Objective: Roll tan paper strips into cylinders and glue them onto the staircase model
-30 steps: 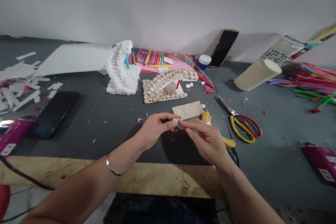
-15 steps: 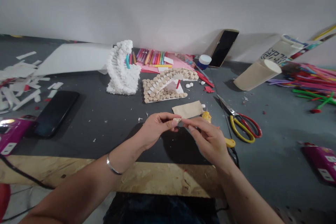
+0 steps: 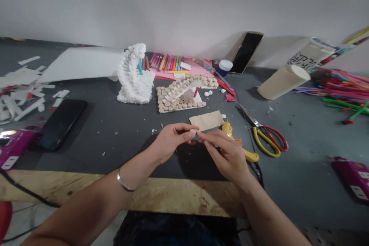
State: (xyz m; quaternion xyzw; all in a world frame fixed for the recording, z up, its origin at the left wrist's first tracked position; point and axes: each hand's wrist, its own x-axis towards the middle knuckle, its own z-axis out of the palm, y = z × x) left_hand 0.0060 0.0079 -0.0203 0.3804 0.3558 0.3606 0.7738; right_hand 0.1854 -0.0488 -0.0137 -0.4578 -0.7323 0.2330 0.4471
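Between my left thumb and fingers is a small beige paper roll (image 3: 194,131); my left hand (image 3: 175,138) is closed on it. The fingertips of my right hand (image 3: 226,150) press together against the roll's right side. Just beyond the hands lies a beige paper strip (image 3: 206,120). A yellow glue gun (image 3: 227,128) rests partly hidden behind my right hand, its nozzle toward the strip. Farther back sits a model (image 3: 181,96) covered in similar beige rolls, with an arched part and a small red stick. To its left stands a white, crumbly-textured curved model (image 3: 135,77).
Scissors (image 3: 263,134) with red and yellow handles lie right of the glue gun. A beige paper cylinder (image 3: 284,82), a leaning phone (image 3: 247,52) and a blue jar (image 3: 224,68) stand behind. Another phone (image 3: 62,125) and white paper scraps (image 3: 23,92) are at left.
My right hand has shifted slightly left and its fingers have turned around the roll, uncovering more of the glue gun. My left hand stays nearly still.
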